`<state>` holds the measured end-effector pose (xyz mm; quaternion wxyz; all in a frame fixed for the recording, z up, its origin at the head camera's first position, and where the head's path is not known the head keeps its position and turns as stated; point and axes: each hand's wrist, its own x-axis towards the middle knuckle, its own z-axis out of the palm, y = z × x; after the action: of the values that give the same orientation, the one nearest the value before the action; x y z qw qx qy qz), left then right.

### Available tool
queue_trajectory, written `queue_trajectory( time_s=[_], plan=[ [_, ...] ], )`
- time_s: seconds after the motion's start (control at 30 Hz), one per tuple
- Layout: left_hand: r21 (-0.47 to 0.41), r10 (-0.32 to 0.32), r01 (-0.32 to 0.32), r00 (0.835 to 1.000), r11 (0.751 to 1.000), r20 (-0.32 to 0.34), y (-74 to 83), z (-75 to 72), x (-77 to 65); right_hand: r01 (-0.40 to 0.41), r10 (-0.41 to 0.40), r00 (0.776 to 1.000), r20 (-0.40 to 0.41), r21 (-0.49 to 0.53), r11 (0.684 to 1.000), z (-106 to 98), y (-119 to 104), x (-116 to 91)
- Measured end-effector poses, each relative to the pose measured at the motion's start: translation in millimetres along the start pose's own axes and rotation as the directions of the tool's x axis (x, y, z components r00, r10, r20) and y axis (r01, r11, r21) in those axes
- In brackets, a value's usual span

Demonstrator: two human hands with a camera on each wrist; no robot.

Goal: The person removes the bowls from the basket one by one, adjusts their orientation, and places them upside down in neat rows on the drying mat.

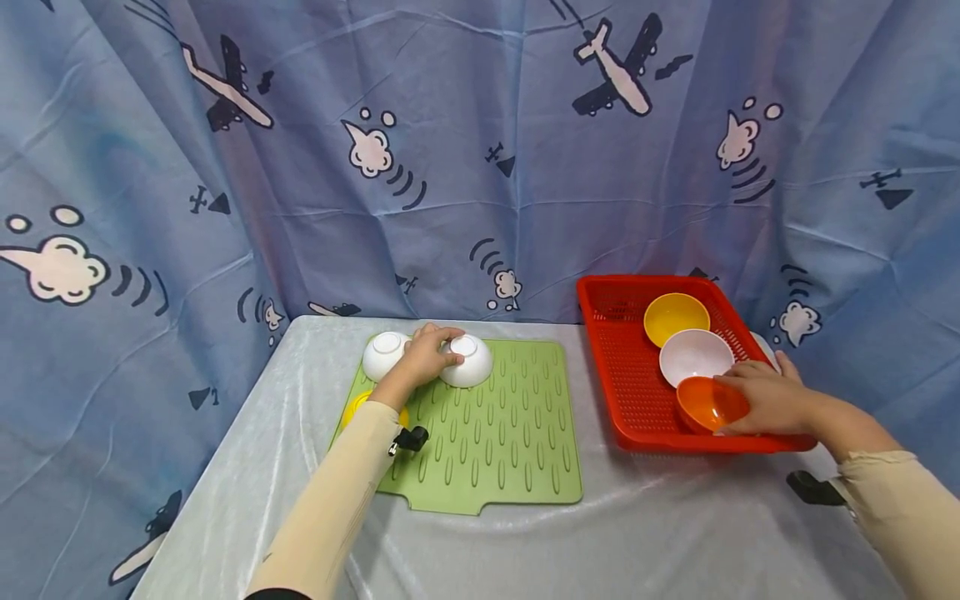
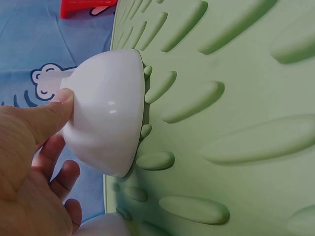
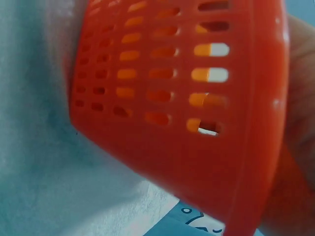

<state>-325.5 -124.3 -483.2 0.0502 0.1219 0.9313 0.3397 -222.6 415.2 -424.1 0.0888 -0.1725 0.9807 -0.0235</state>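
My left hand (image 1: pixel 429 353) pinches the foot of a white bowl (image 1: pixel 468 367) that stands upside down on the green ridged mat (image 1: pixel 517 467). In the left wrist view the thumb presses on the bowl's base ring, and the bowl's rim is right at the mat. Left of it another white bowl (image 1: pixel 384 354) lies bottom up; a yellow bowl (image 1: pixel 358 406) is partly covered by my forearm. Over at the red basket (image 1: pixel 618 417), my right hand (image 1: pixel 776 396) grips an orange bowl (image 1: pixel 705 402) by its side. The basket wall hides most of that hand in the right wrist view.
A yellow bowl (image 1: pixel 677 317) and a white bowl (image 1: pixel 696 357) sit mouth up in the basket behind the orange one. Mat and basket stand side by side on a table under a pale cloth (image 1: pixel 600 542). A blue patterned curtain (image 1: pixel 465 200) hangs along the back.
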Motion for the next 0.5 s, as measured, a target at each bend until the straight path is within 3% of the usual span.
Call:
queue_trajectory(
  time_s=[0.23,0.37,0.5],
  plan=[
    [0.006,-0.001,0.001,1.000,1.000,0.002,-0.5,0.5,1.0,-0.007,0.007,0.998,-0.056,-0.001,1.000,5,-3,0],
    [0.006,0.004,-0.004,1.000,1.000,-0.002,-1.0,0.3,1.1,-0.030,0.041,0.988,-0.150,0.078,0.997,7,-5,-3],
    [0.000,-0.001,0.001,1.000,1.000,-0.003,-0.5,0.1,0.2,-0.037,0.085,0.963,-0.256,0.185,0.982,8,-15,-6]
  ],
)
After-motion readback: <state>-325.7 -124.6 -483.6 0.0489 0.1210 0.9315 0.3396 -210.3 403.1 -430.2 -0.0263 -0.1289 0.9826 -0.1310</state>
